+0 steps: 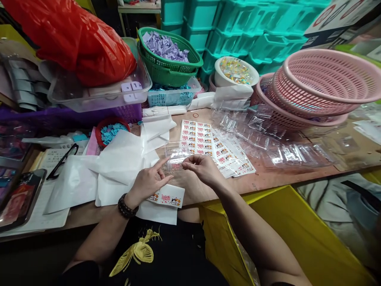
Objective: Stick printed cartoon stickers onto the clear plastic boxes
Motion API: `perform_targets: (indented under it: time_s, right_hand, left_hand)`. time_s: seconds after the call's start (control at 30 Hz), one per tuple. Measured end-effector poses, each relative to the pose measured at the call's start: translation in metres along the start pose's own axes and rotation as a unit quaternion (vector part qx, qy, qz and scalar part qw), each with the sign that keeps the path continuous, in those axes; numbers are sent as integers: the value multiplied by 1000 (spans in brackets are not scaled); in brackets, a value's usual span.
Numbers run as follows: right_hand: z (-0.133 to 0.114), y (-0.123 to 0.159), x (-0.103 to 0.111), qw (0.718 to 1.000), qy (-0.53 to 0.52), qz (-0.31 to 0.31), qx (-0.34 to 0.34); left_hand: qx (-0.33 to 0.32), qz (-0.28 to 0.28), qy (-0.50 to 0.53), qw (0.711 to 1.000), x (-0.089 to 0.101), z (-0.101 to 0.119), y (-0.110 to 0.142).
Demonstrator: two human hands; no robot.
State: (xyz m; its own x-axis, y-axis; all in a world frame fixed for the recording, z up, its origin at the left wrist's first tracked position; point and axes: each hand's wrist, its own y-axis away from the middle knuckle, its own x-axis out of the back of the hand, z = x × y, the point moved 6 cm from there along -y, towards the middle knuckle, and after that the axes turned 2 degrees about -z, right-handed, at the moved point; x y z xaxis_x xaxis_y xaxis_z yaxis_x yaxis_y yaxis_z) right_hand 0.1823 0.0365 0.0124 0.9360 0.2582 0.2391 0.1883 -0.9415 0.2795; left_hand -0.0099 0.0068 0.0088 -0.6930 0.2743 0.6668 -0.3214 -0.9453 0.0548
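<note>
My right hand [204,169] is closed in a pinch at the right edge of a small clear plastic box [175,153]. Red print shows at the box's near side. On the left, my left hand [150,180] has its index finger stretched out to the box's edge, with its thumb apart. Below that hand lies a white strip of stickers [171,197] with cartoon cats and red lettering. Beyond the box, sheets of the same stickers [196,133] lie fanned out on the table [199,194].
Clear plastic packs [285,153] spread to the right, beside stacked pink baskets [324,95]. White backing paper [119,159], a phone [22,196] and glasses [62,161] lie left. At the back stand a green basket [169,73] of purple pieces and a white bowl [220,79].
</note>
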Motion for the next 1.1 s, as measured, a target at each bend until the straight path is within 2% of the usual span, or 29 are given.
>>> perform_targets:
  time_s: [0.33,0.6,0.8,0.93,1.1]
  right_hand:
    - [-3,-1,0,1000,0,3,-6]
    - [-4,1,1,998,54,13,-19]
    - [-13,7,-2,991,130,35,-8]
    - [-17,13,-5,964,254,73,-10]
    - [-18,22,-12,902,416,116,-6]
  left_hand:
    - [-10,-5,-18,1000,-6,-5,-6]
    - [-11,-12,-37,999,-9,-6,-9]
    - [-66,11,-75,995,-12,-3,-8]
    - [-96,18,-136,986,-15,-4,-7]
    - [-92,32,-203,974,-15,-3,-7]
